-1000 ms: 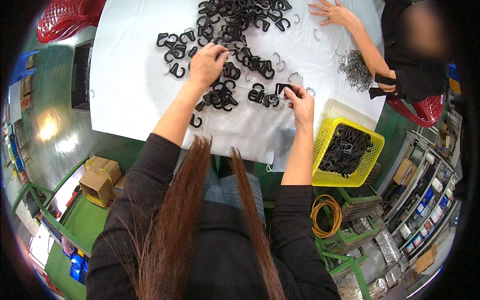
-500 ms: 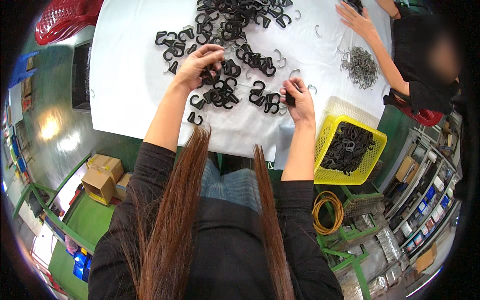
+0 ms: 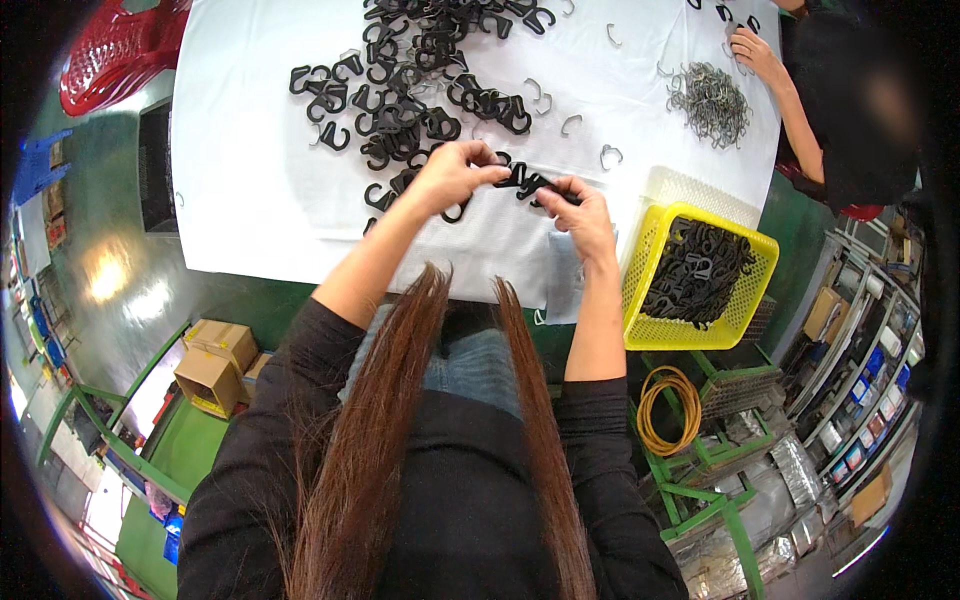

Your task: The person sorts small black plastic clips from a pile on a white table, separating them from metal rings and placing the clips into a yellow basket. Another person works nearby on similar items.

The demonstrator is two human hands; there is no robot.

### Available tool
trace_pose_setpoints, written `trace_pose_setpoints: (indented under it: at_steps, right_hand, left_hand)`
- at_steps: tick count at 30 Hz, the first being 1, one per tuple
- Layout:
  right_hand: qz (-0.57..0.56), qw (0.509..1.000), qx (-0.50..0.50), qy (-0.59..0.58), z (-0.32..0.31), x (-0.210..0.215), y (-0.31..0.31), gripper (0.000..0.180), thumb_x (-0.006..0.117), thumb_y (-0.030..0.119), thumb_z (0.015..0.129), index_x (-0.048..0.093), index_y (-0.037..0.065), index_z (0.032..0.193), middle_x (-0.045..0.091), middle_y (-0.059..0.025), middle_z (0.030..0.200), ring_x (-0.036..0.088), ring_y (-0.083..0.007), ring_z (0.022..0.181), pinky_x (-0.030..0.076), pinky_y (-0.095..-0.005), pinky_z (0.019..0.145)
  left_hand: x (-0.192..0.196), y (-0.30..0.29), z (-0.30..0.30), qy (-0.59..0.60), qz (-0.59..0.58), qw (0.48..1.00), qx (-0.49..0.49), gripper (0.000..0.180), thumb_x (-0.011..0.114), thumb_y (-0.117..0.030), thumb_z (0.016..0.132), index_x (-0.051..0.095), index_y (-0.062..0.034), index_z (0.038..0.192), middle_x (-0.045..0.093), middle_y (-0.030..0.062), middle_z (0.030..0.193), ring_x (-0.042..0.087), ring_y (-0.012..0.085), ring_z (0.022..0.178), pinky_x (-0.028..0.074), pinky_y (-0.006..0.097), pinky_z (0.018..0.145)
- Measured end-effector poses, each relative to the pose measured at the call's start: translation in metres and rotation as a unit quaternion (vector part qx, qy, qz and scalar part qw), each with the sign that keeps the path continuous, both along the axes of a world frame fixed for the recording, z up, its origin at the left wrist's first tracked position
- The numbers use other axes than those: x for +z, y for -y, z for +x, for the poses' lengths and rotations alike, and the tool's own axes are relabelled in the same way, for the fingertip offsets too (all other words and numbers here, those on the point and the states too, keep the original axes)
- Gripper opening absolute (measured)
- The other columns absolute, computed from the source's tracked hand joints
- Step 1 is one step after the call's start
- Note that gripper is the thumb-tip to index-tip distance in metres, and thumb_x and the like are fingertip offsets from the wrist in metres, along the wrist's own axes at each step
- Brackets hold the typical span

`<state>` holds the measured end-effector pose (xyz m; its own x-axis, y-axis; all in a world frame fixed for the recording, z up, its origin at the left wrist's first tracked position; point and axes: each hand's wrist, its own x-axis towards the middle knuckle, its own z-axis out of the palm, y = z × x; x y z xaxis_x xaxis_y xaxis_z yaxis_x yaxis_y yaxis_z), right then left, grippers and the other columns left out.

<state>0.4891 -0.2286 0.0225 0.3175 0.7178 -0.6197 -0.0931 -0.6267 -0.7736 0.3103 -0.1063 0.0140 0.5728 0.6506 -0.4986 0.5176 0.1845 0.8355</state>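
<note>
Black plastic hooks [image 3: 400,110] lie in a loose pile across the white-covered table. Over the pile's near right side, my left hand [image 3: 455,178] has thumb and forefinger pinched at a black hook in a small cluster [image 3: 516,176]. A short way to its right, my right hand [image 3: 583,215] is closed on one or more black hooks, mostly hidden by the fingers. Both hands are close together, their fingertips facing. Thin bent metal wire clips [image 3: 571,124] are scattered beyond my right hand.
A yellow basket [image 3: 632,330] of black hooks stands at the table's right edge. Beyond it is a heap of wire clips [image 3: 712,105]. Across the right corner, a co-worker's hand [image 3: 758,55] is near several hooks. A blue-grey cloth [image 3: 565,285] hangs at the front edge.
My left hand has moved right, from the pile to the small cluster. My right hand has come slightly left, towards it. The co-worker's hand has shifted, and the view has tilted slightly.
</note>
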Motion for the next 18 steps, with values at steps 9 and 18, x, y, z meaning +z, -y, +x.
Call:
trace_pose_setpoints:
  at_steps: [9,18]
  right_hand:
    - [-0.002,0.996,-0.086,0.02,0.012,0.007,-0.007,0.022,0.071,0.015,0.077,0.066,0.001,0.093,0.065,-0.0022,0.074,0.056,-0.0078,0.064,0.043,-0.0215,0.054]
    - [0.043,0.969,-0.224,0.091,0.054,0.049,0.065,0.02,0.069,0.024,0.08,0.067,0.009,0.093,0.063,0.0031,0.075,0.048,-0.0023,0.059,0.034,-0.0168,0.048]
  left_hand:
    - [0.01,-0.02,-0.005,-0.051,-0.143,0.987,0.045,0.025,0.066,-0.026,0.081,0.069,-0.0048,0.094,0.058,-0.0025,0.071,0.043,0.0039,0.057,0.035,0.02,0.051]
    - [0.037,0.02,0.069,-0.011,-0.137,0.986,0.09,0.03,0.065,-0.029,0.082,0.068,-0.0047,0.099,0.062,0.0018,0.079,0.048,0.0086,0.06,0.04,0.023,0.054]
